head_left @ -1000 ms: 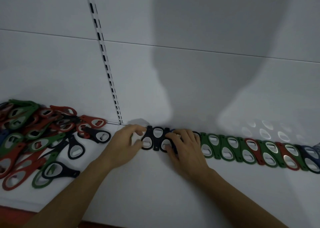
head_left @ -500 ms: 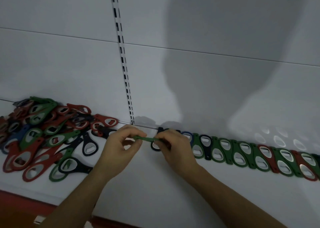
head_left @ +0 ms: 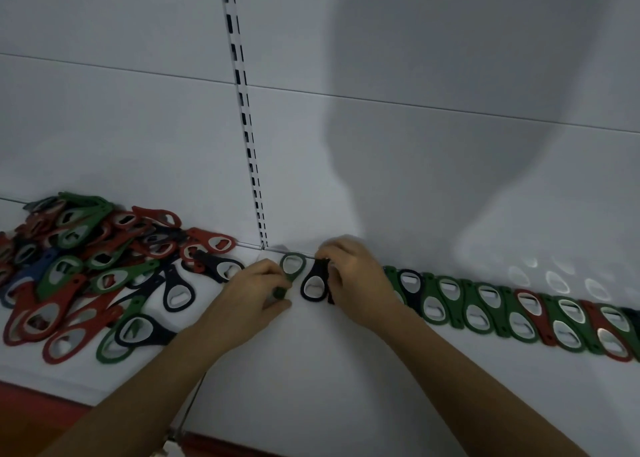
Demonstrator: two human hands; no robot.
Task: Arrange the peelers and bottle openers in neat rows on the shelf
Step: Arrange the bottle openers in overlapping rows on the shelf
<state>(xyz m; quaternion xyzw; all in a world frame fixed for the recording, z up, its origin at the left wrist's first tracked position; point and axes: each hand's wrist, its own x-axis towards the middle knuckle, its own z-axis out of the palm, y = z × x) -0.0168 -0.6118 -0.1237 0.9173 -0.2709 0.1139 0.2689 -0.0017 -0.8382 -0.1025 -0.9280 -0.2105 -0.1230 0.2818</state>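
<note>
Head camera: the left hand (head_left: 252,295) pinches a green opener (head_left: 292,268) by its narrow end, ring toward the back wall (head_left: 415,151). Just beside it, the right hand (head_left: 358,278) curls its fingers on a black opener (head_left: 314,285) at the left end of the row (head_left: 519,307) on the white shelf (head_left: 311,370). The 2 hands are close but apart. A loose pile (head_left: 86,273) of openers lies farther left.
</note>
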